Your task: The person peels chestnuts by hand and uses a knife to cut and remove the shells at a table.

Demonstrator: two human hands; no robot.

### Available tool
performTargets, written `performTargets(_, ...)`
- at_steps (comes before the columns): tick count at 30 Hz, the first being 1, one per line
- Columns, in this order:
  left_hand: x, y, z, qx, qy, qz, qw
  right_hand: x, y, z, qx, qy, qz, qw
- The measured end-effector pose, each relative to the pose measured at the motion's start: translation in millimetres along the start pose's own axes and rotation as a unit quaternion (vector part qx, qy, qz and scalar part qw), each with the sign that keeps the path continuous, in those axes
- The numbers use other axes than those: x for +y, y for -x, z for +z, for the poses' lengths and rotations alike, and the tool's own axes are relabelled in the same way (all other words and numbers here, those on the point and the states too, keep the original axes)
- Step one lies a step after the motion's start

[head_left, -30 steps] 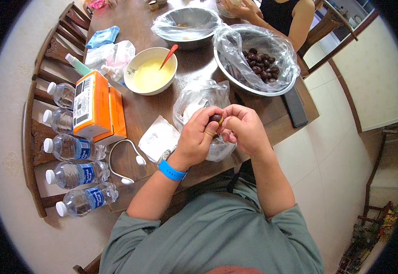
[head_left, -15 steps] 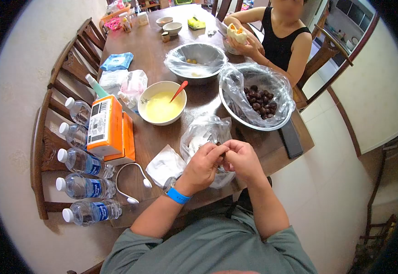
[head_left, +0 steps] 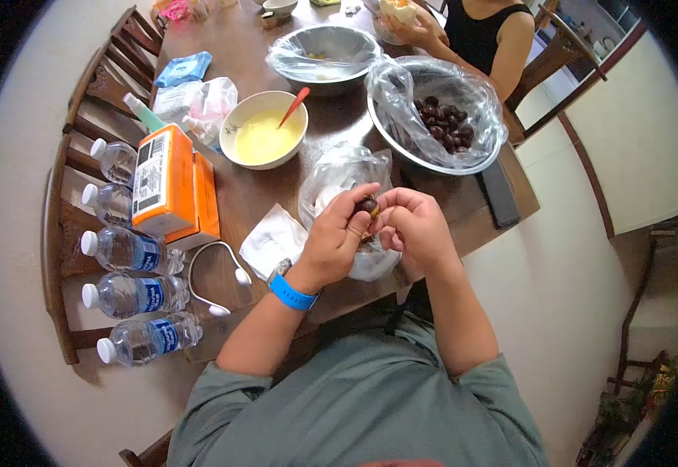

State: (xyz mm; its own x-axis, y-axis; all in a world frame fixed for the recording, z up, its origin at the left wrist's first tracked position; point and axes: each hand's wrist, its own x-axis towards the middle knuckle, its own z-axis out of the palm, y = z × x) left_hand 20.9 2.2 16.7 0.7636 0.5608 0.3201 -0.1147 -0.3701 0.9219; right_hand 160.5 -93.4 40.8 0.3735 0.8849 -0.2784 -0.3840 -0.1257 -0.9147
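Observation:
Between the thumb and fingers of my left hand point(head_left: 336, 237) is a dark brown chestnut point(head_left: 369, 206), with a yellow patch showing on its right side. My right hand point(head_left: 413, 226) is right beside it, fingers curled and pinched close to the chestnut; whatever is in that pinch is hidden. Beneath both hands lies a clear plastic bag point(head_left: 346, 167) with whitish and brown bits in it. Many dark chestnuts point(head_left: 444, 124) fill part of a metal basin point(head_left: 463, 167) lined with clear plastic, beyond my right hand.
A white bowl point(head_left: 296, 152) of yellow liquid holds a red spoon point(head_left: 295, 105). Behind it stands another plastic-lined basin point(head_left: 319, 74). Left are a napkin point(head_left: 272, 241), white neckband earphones point(head_left: 218, 309), orange boxes point(head_left: 171, 183) and several water bottles point(head_left: 132, 253). A phone point(head_left: 498, 194) lies right. Another person point(head_left: 483, 39) sits opposite.
The view has tipped downward, so the table appears higher. My hands have parted slightly, the right drawing back from the left, and the chestnut with its yellow patch now shows.

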Motion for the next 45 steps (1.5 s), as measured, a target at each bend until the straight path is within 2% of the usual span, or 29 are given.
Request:
performTargets(1,-1,1,3,0.012,0.034,-0.012,0.999,-1,1,0,-0.001,0.004,-0.007,1.0)
performTargets(7,-4,-1,3,0.007,-0.046,0.037,0.998,3,1,-4,0.01,0.066,-0.051,0.997)
performTargets(10,0,-2,2,0.004,-0.064,0.03,0.997,-5,5,1,0.033,0.122,-0.065,0.99)
performTargets(22,5,-3,2,-0.013,-0.108,0.071,0.991,-2,-4,-6,0.004,0.212,-0.066,0.975)
performTargets(31,8,-4,2,-0.008,-0.138,0.071,0.988,-3,-2,-8,0.038,0.264,-0.066,0.962)
performTargets(37,7,-5,1,-0.042,-0.139,0.075,0.987,-1,-2,-11,0.06,0.373,-0.122,0.918)
performTargets(40,5,-5,2,-0.036,-0.128,0.074,0.988,-8,1,-6,0.064,0.408,-0.107,0.904)
performTargets(43,8,-4,1,-0.042,-0.114,0.061,0.991,-1,-2,-9,0.062,0.419,-0.156,0.892)
performTargets(45,7,-5,-2,-0.048,-0.087,0.038,0.994,0,-2,-12,0.044,0.332,-0.122,0.934)
